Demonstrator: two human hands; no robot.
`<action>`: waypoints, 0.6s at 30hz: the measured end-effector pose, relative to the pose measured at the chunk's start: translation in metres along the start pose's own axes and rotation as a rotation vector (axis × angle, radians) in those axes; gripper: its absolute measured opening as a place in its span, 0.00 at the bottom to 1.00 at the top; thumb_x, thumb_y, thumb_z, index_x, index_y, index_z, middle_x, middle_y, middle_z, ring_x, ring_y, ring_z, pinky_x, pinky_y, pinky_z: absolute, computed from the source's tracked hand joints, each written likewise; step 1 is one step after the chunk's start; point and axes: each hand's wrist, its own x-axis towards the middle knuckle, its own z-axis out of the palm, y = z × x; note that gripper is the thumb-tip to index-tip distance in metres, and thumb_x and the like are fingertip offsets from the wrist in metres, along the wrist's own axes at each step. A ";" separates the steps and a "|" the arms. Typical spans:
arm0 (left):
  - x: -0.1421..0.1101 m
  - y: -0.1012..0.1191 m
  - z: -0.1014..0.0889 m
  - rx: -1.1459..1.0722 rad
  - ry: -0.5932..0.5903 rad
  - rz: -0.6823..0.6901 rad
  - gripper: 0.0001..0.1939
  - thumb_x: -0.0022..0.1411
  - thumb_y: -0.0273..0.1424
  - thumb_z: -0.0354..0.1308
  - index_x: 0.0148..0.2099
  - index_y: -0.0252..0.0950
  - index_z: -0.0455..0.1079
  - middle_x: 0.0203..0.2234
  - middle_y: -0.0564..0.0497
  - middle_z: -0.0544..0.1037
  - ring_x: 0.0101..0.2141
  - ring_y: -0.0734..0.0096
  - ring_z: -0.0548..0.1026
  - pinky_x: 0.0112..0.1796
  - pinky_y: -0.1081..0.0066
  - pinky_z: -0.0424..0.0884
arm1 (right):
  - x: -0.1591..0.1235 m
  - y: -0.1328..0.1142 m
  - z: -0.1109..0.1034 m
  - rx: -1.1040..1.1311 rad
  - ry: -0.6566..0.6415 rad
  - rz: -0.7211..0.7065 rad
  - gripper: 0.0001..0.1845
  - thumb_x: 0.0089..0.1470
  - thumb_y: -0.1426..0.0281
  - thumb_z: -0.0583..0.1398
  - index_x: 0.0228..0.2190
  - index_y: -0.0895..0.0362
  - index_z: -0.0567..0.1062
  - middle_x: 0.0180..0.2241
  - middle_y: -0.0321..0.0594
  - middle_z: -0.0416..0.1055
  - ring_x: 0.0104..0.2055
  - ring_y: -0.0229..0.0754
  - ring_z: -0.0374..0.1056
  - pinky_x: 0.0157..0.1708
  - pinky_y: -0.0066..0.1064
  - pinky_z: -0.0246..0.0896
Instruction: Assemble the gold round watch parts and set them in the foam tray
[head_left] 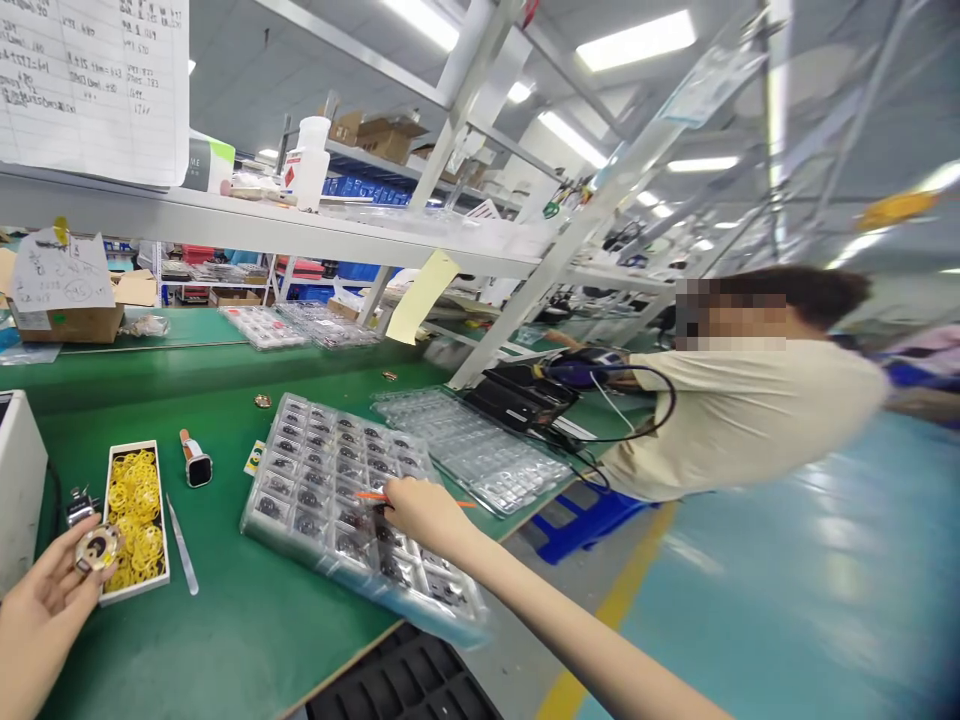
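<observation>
At the lower left, my left hand (pixel 56 595) holds up a round gold-rimmed watch part (pixel 97 548) with a dark centre, pinched between thumb and fingers. My right hand (pixel 424 512) is closed around a thin orange stick-like tool (pixel 369 496), its tip over the clear compartment tray (pixel 259 520). Small dark parts sit in the tray's pockets. Beside my left hand stands a white box (pixel 112 597) of yellow rings (pixel 136 510). Metal tweezers (pixel 182 550) lie to its right, and a smartwatch (pixel 198 468) with an orange band lies behind them.
More clear trays (pixel 480 450) lie at the right near a black device (pixel 517 395). A co-worker (pixel 750 410) sits beyond. Two small round gold pieces (pixel 262 401) rest on the green bench (pixel 247 640). Overhead runs a white shelf (pixel 300 235); a black tray (pixel 405 680) is below the bench edge.
</observation>
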 end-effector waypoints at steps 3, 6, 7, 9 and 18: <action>0.000 -0.002 0.001 -0.014 -0.003 -0.006 0.33 0.44 0.40 0.71 0.53 0.41 0.67 0.47 0.47 0.79 0.51 0.54 0.73 0.54 0.64 0.66 | -0.008 -0.002 0.002 0.010 0.036 0.032 0.09 0.60 0.69 0.57 0.36 0.62 0.74 0.36 0.42 0.74 0.38 0.41 0.71 0.39 0.37 0.66; 0.001 -0.005 0.000 -0.012 -0.003 -0.001 0.33 0.43 0.40 0.71 0.52 0.40 0.68 0.47 0.47 0.78 0.51 0.54 0.73 0.54 0.64 0.66 | -0.016 -0.001 0.005 0.043 0.100 0.042 0.10 0.57 0.78 0.53 0.32 0.63 0.75 0.35 0.49 0.76 0.39 0.45 0.73 0.36 0.34 0.63; 0.002 -0.005 -0.001 -0.011 -0.007 -0.002 0.33 0.44 0.41 0.71 0.52 0.40 0.68 0.48 0.47 0.78 0.51 0.54 0.73 0.53 0.65 0.66 | -0.017 0.001 0.006 0.058 0.123 0.043 0.11 0.56 0.79 0.52 0.31 0.63 0.75 0.35 0.51 0.76 0.39 0.47 0.73 0.35 0.33 0.62; 0.003 -0.006 -0.001 -0.012 -0.015 -0.010 0.34 0.43 0.42 0.71 0.52 0.40 0.68 0.50 0.47 0.76 0.51 0.55 0.73 0.52 0.67 0.68 | -0.018 0.004 0.007 0.092 0.166 0.040 0.13 0.55 0.79 0.51 0.31 0.61 0.76 0.34 0.51 0.77 0.38 0.49 0.74 0.32 0.31 0.61; -0.009 -0.004 0.016 0.010 -0.003 0.065 0.35 0.44 0.44 0.69 0.53 0.37 0.69 0.45 0.45 0.79 0.46 0.59 0.77 0.47 0.71 0.73 | -0.032 -0.010 0.012 0.452 0.437 -0.142 0.20 0.52 0.74 0.52 0.47 0.57 0.71 0.45 0.47 0.76 0.44 0.48 0.73 0.38 0.34 0.68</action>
